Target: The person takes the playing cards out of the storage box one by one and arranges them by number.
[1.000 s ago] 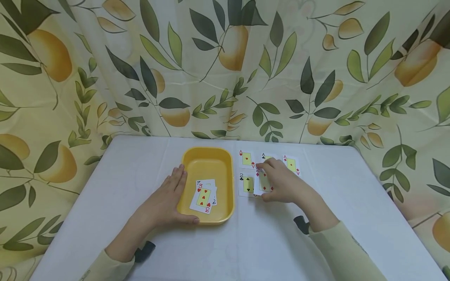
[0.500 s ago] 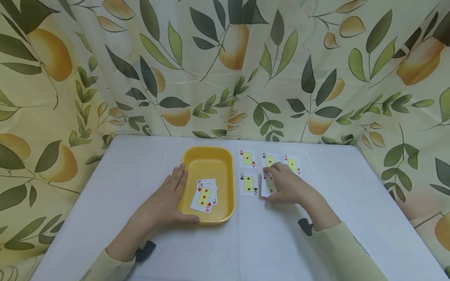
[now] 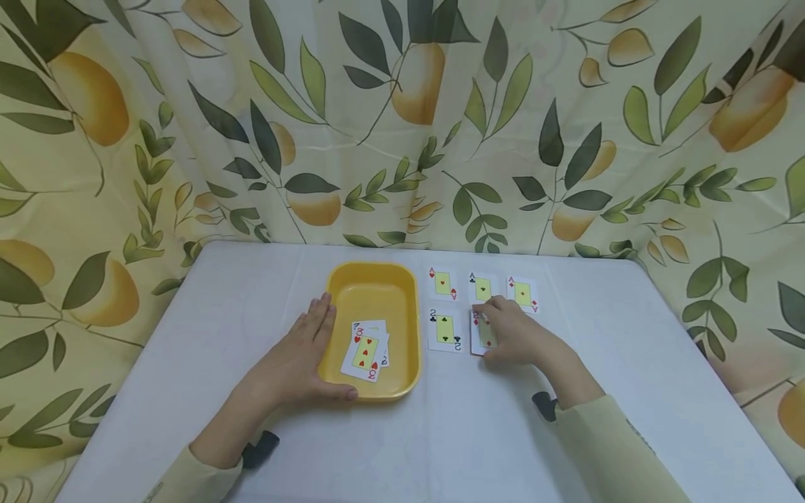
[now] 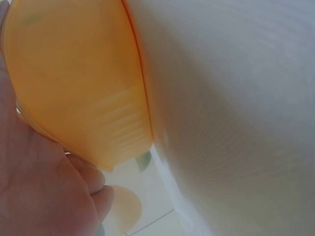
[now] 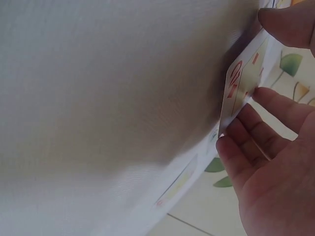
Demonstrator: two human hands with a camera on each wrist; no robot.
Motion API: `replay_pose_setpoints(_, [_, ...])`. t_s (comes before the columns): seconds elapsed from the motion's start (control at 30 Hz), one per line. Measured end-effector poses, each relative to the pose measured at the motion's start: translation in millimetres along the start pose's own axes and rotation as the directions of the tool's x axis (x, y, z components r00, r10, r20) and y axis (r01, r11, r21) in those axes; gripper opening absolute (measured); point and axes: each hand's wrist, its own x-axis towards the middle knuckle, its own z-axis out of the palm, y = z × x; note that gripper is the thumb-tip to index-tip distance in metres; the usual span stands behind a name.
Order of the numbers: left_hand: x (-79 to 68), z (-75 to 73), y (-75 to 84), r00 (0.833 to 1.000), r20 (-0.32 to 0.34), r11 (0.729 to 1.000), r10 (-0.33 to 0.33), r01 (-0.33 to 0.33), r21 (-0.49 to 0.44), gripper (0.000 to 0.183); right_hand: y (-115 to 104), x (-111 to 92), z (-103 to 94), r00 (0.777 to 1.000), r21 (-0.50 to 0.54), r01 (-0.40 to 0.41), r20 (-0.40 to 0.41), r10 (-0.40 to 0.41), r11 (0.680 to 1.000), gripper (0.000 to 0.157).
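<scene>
My right hand (image 3: 522, 335) holds a two of diamonds (image 3: 482, 334) by its edges, thumb at the near end and fingertips at the far end. In the right wrist view this card (image 5: 242, 81) stands slightly tilted close over the cloth. The two of clubs (image 3: 444, 330) lies just left of it. Behind them lie the ace of hearts (image 3: 443, 284), ace of clubs (image 3: 482, 286) and ace of diamonds (image 3: 523, 293) in a row. My left hand (image 3: 289, 363) rests with extended fingers along the left rim of a yellow tray (image 3: 371, 290), its thumb at the near corner.
Inside the tray a three of hearts (image 3: 365, 354) overlaps another card, partly hidden. A white cloth (image 3: 402, 454) covers the table. Behind it hangs a curtain (image 3: 377, 161) printed with fruit and leaves.
The right hand has moved the two of diamonds rightward off the two of clubs, then slightly lower, beneath the ace of clubs. The left hand and tray stay put.
</scene>
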Motion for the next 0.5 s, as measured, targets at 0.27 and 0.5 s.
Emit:
replay_pose_setpoints(0.27, [0.0, 0.8, 0.3, 1.0, -0.006, 1.0, -0.003, 0.003, 0.005, 0.143, 6.8, 0.1, 5.0, 0.999, 0.004, -0.023, 0.025, 0.023, 1.0, 0.087])
replay_pose_setpoints(0.5, [-0.9, 0.4, -0.1, 1.0, -0.007, 1.0, -0.002, 0.002, 0.006, 0.144, 7.7, -0.1, 5.2, 1.0, 0.002, -0.006, 0.006, 0.006, 1.0, 0.087])
